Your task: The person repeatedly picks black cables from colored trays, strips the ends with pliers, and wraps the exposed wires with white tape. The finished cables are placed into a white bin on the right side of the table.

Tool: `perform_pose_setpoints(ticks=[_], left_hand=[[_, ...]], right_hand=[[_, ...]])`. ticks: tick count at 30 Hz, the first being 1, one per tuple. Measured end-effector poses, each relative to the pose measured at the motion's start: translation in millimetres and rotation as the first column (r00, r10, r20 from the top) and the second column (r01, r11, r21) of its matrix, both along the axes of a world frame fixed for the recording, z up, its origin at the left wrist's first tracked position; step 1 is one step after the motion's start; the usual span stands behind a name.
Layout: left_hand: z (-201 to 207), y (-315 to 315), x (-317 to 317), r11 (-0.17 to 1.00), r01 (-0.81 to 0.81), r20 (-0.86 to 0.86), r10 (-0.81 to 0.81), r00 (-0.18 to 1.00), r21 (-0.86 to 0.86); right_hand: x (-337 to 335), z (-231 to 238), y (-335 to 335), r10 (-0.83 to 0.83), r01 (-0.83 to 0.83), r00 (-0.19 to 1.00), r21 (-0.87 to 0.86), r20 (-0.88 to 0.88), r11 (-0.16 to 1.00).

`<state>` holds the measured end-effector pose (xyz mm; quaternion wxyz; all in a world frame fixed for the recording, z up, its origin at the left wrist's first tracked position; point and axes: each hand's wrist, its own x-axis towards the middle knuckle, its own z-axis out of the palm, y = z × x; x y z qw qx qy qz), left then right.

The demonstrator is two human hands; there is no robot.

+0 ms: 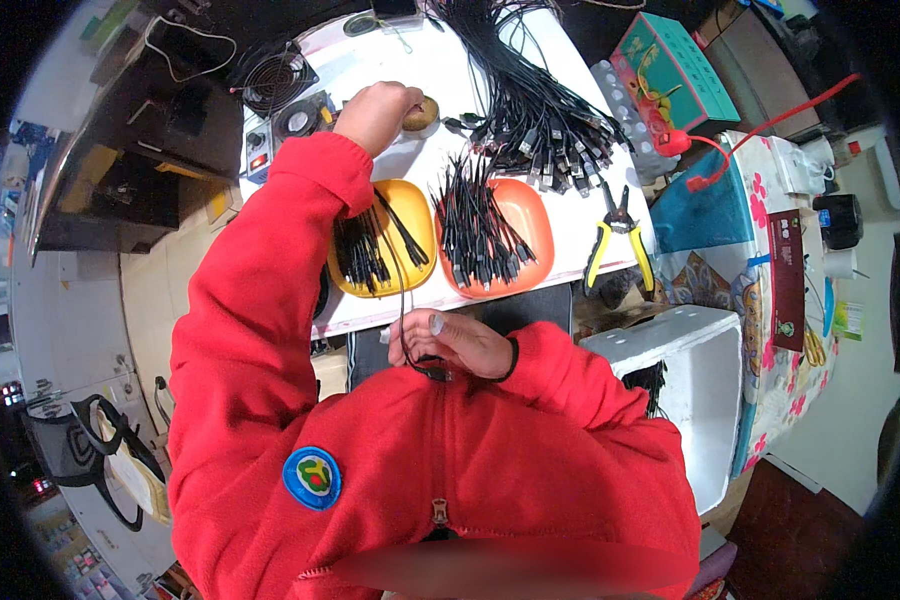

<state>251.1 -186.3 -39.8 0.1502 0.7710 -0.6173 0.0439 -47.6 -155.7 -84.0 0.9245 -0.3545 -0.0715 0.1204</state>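
Observation:
My left hand (378,112) reaches far forward over the white table (580,215), fingers curled, seen from the back, beside a small round brown tin (422,115). What it grips is hidden. My right hand (452,342) stays close to my chest, pinching a thin black cable (401,285) that runs up over the yellow plate (418,215) toward my left sleeve. The yellow plate holds several short black cable pieces. Beside it on the right, an orange plate (538,225) carries a larger bunch of black cables (475,235) with plugs.
A big heap of black plug cables (535,120) covers the table's far middle. Yellow-handled pliers (618,235) lie right of the orange plate. Two small fans (275,78) stand at the far left, a teal box (675,70) far right, a white foam box (695,375) near right.

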Motion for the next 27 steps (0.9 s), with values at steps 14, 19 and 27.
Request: perform_pose_setpoints(ticks=[14,19,27], left_hand=[[-6.8,-25.3,1.4,0.974,0.025,0.09,-0.047,0.995,0.225],[-3.5,-21.6,2.3,0.98,0.011,0.13,-0.037,0.991,0.197],[33.4,47.4,20.4,0.994,-0.102,-0.057,0.101,0.993,-0.028]], right_hand=[[7.7,-8.8,-13.3,0.006,-0.005,0.996,-0.007,0.093,1.0],[4.8,-4.1,-14.9,-0.001,0.009,0.996,-0.093,0.085,0.996],[1.7,6.1,1.4,0.043,-0.026,0.995,-0.183,0.089,0.983]])
